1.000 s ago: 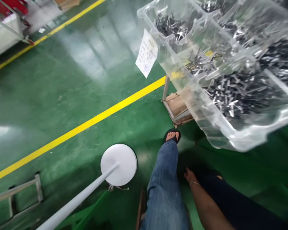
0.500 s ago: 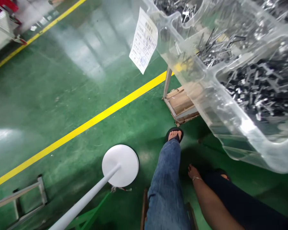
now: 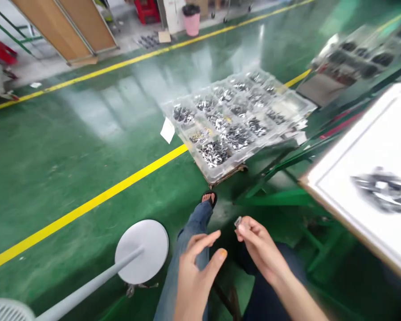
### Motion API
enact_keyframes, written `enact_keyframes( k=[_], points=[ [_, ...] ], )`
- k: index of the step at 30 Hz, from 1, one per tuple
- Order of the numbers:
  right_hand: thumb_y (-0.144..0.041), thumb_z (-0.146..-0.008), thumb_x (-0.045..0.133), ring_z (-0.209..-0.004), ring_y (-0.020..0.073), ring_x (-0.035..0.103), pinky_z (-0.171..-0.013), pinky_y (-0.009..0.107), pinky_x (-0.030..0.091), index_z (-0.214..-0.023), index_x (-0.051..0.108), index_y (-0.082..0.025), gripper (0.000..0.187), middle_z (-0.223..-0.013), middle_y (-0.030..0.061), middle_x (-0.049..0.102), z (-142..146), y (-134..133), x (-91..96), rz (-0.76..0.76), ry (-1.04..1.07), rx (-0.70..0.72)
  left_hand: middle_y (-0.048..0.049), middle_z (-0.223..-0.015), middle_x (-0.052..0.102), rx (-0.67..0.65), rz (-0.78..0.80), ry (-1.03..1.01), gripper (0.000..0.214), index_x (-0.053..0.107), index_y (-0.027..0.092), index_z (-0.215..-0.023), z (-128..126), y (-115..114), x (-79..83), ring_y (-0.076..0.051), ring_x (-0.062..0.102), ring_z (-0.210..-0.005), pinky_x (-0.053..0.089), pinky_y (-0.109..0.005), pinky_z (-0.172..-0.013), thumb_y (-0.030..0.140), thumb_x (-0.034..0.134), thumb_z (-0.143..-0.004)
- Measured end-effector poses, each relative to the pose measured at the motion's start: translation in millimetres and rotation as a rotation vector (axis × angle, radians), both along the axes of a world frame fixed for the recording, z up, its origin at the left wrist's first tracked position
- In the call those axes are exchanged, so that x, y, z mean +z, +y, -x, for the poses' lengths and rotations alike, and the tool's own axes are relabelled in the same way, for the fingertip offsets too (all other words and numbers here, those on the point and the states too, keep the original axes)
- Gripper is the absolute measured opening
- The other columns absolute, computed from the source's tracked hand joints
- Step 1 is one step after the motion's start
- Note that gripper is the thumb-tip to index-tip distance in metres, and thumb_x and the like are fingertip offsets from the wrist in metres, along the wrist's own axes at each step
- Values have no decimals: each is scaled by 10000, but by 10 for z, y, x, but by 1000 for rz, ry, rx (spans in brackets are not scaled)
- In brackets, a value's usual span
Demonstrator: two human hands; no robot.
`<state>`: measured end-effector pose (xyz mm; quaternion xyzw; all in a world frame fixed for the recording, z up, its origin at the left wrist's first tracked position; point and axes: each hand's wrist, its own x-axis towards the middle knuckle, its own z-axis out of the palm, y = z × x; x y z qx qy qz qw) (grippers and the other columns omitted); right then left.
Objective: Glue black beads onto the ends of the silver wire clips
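My left hand (image 3: pixel 195 272) hangs over my lap with its fingers spread and nothing in it. Just to its right, my right hand (image 3: pixel 259 247) pinches a small grey metal piece (image 3: pixel 238 221) at its fingertips. Both hands hover above my legs, one in blue jeans (image 3: pixel 190 232), with a sandalled foot (image 3: pixel 209 197) on the green floor. Beyond the foot lies a group of clear plastic bins (image 3: pixel 235 118) holding dark metal parts. A white table top (image 3: pixel 370 178) at the right carries a blurred heap of metal parts (image 3: pixel 384 189).
A white fan stand with a round base (image 3: pixel 142 252) and slanting pole sits at the lower left. Yellow floor lines (image 3: pixel 87 205) cross the green floor. Green table framing (image 3: pixel 280 187) runs under the white top. A pink bucket (image 3: pixel 191 18) and brown boards (image 3: pixel 67 26) stand far back.
The view has swung up and back, so the bins now look far away. Both hands have come up in front of me; my right hand, earlier hanging low by my leg, now pinches a small metal piece.
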<state>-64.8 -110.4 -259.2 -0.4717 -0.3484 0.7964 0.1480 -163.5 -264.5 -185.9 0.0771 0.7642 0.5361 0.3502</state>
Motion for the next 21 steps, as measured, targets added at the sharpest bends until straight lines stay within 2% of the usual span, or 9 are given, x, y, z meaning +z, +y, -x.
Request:
enact_keyframes(
  k=[2, 4, 6, 8, 11, 15, 18, 21],
  points=[
    [-424, -670, 996, -655, 111, 510, -648, 240, 445, -721, 649, -181, 426, -665, -32, 574, -387, -20, 601, -83, 89, 24, -67, -1006, 726, -123, -124, -65, 273, 889, 295, -1050, -177, 212, 283, -277, 696, -1014, 547, -365, -927, 436, 835, -822],
    [-432, -638, 1010, -656, 110, 491, -637, 237, 408, -710, 660, -191, 431, -673, -26, 586, -734, -9, 1081, -154, 135, 28, -62, -981, 726, -202, -192, -66, 233, 899, 302, -1010, -396, 339, 534, -257, 696, -987, 540, -339, -908, 413, 851, -812],
    [-411, -642, 1008, -677, 114, 496, -652, 239, 396, -711, 671, -194, 407, -705, -18, 607, -1027, 12, 1436, -215, 152, 19, -57, -959, 729, -268, -247, -56, 197, 903, 303, -973, -617, 430, 740, -242, 696, -951, 534, -325, -888, 405, 848, -814],
    [-385, -635, 1012, -690, 118, 497, -659, 241, 384, -699, 672, -190, 397, -713, -15, 613, -1283, 24, 1680, -265, 153, -1, -54, -908, 728, -345, -299, -48, 166, 906, 291, -912, -816, 524, 904, -232, 692, -896, 531, -322, -860, 405, 847, -806],
    [-367, -606, 1023, -665, 115, 470, -639, 244, 365, -694, 673, -185, 405, -682, -20, 599, -1629, 9, 1887, -314, 144, -49, -53, -825, 726, -464, -358, -29, 138, 899, 267, -818, -1071, 682, 1093, -231, 689, -848, 528, -327, -836, 391, 842, -793],
    [-409, -611, 1020, -635, 103, 433, -618, 244, 349, -715, 665, -180, 435, -669, -25, 591, -1980, -82, 1992, -341, 136, -143, -64, -824, 737, -601, -400, 5, 145, 891, 248, -802, -1328, 836, 1249, -240, 698, -849, 535, -330, -816, 378, 828, -790],
    [-460, -642, 1004, -639, 98, 432, -624, 241, 353, -729, 655, -184, 453, -672, -29, 582, -2093, -191, 1991, -371, 122, -240, -70, -832, 746, -687, -423, 40, 177, 886, 244, -804, -1434, 880, 1275, -250, 706, -853, 548, -340, -819, 410, 830, -778],
    [-510, -629, 1002, -663, 104, 477, -650, 246, 389, -777, 683, -188, 477, -701, -21, 599, -2087, -305, 1914, -417, 104, -316, -75, -835, 752, -737, -426, 82, 248, 868, 242, -773, -1437, 883, 1212, -265, 717, -869, 567, -357, -828, 486, 823, -788]
  ],
)
